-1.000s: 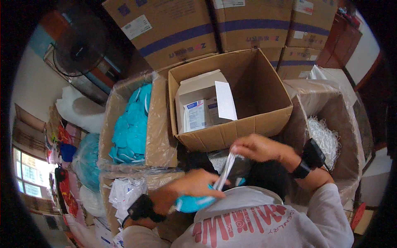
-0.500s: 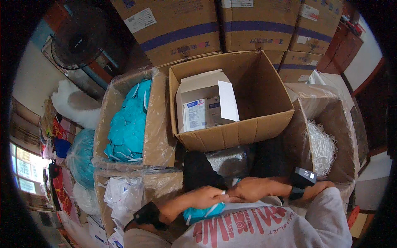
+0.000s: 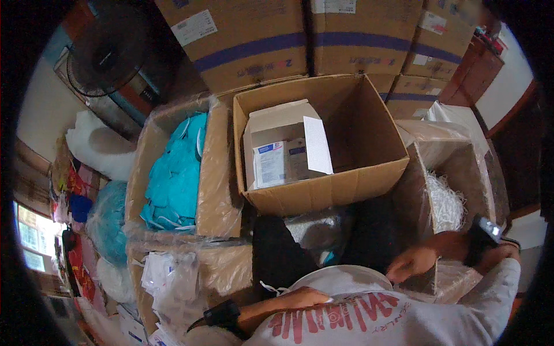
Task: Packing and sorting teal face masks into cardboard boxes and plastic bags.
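The person's left hand (image 3: 303, 297) is low at the near side, over the light grey shirt (image 3: 334, 281) with red print, its fingers closed on a small white piece (image 3: 329, 300) at the fingertips. A thin white loop (image 3: 271, 288) shows beside that hand; what it joins is hidden. The right hand (image 3: 412, 264), fingers bent, is well apart to the right, near the plastic-lined brown carton (image 3: 447, 144) of tangled white straps (image 3: 445, 205); whether it grips anything cannot be told. At far left lie teal fabric pieces (image 3: 176, 176).
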Demonstrator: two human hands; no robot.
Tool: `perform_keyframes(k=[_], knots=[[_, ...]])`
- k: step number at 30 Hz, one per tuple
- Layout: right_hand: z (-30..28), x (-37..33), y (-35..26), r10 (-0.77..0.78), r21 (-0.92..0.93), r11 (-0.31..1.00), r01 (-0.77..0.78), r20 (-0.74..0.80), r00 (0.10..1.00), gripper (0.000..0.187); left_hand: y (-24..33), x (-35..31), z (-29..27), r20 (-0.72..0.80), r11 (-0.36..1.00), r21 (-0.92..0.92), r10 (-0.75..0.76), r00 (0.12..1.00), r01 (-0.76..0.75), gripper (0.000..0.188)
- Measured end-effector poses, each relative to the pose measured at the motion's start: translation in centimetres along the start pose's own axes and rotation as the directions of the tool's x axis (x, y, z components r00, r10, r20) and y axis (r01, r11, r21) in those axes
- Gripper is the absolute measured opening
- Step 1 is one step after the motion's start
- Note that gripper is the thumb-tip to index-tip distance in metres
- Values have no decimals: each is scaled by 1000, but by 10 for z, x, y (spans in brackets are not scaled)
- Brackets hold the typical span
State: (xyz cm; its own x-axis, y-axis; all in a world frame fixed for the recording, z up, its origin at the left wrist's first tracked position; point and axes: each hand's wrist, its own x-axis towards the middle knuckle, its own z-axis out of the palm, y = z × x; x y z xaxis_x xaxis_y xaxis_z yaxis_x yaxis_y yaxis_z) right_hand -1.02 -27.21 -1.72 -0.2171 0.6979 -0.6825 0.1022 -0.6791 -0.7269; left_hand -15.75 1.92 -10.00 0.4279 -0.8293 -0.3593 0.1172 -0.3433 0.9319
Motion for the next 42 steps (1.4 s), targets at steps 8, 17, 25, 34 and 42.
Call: perform_keyframes(k=[8, 17, 25, 34, 42], knots=[[-34, -29, 5, 50, 599, 691, 404, -598, 800, 24, 29, -29, -104, -858, 892, -274, -57, 510, -360, 26], [-107, 123, -70, -193, 369, 443, 817, -851, 489, 41, 119, -27, -189, -790, 71, -604, 80, 608, -794, 24], [-50, 172, -95, -566, 810, 214, 547, -354, 745, 52, 130, -44, -225, -925, 303, -297, 145, 352, -906, 23], [-21, 153, -85, -610, 745, 284, 604, -345, 713, 48, 115, -68, -219, -961, 383, -175, 133, 241, -907, 22], [-18, 154, -106, -520, 390, 572, 722, -508, 687, 30, 108, -69, -209, -976, 396, -138, 100, 192, -908, 22]])
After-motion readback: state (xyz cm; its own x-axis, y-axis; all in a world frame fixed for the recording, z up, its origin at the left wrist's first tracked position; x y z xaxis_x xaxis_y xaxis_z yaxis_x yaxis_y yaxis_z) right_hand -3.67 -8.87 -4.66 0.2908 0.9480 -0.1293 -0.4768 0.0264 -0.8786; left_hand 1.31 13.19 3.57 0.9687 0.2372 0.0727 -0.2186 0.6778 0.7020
